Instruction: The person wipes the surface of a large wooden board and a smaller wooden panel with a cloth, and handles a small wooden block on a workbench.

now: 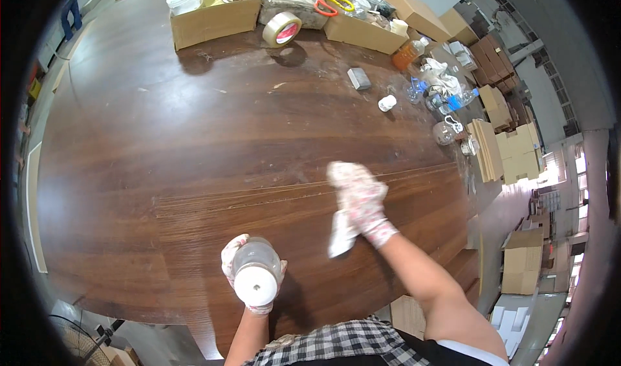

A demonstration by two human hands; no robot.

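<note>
Low in the frame's centre, the gloved left hand (253,272) grips a clear, white-capped plastic bottle (257,273). Right of it, the gloved right hand (362,201) presses a white cloth (341,233) flat onto the dark wooden bench (194,139), fingers spread.

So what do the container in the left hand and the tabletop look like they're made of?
The container in the left hand looks like clear plastic, glossy and see-through, with a white cap; glass cannot be ruled out. The table looks like dark brown wood or wood-grain laminate, semi-gloss, with visible grain lines, scuffs and a long seam.
</note>
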